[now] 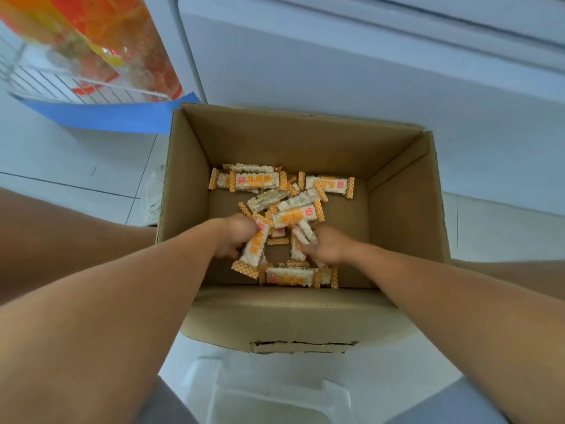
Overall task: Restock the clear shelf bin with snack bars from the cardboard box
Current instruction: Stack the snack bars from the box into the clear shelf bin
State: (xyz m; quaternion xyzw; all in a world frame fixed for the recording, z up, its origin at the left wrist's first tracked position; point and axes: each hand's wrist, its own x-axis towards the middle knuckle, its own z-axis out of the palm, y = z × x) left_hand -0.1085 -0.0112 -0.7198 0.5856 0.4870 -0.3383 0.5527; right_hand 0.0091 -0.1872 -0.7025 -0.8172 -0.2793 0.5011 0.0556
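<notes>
So the person is crouched over the cardboard box (301,142) on the floor, both arms reaching down inside. There's a loose scatter of snack bars (258,180) across the bottom, white wrappers with orange checkered ends, some stacked on each other along the far wall, a couple lying along the near wall, and a clump in the middle where the hands are.

Left hand (235,237) has its grip curled round at least one bar, a long one that sticks out diagonally below the fist toward the near wall. Right hand (328,246) is also closed around a bar or two, with the wrappers poking up out of the top of the fist. Hard to say exactly how many each hand has since it's a bit blurry there.

As for progress: looks like a scooping round is in hand, nothing more. The box is mostly bare cardboard at the bottom with only a thin layer of bars left, so my guess is a good chunk has already gone out, though that can't be confirmed from this alone. A clear plastic bin (269,393) sits on the floor right below the box, between the person's knees, and what's visible of it looks empty or close to it. If that's the shelf bin, then the filling is barely started and every bar in view is yet to go across.
</notes>
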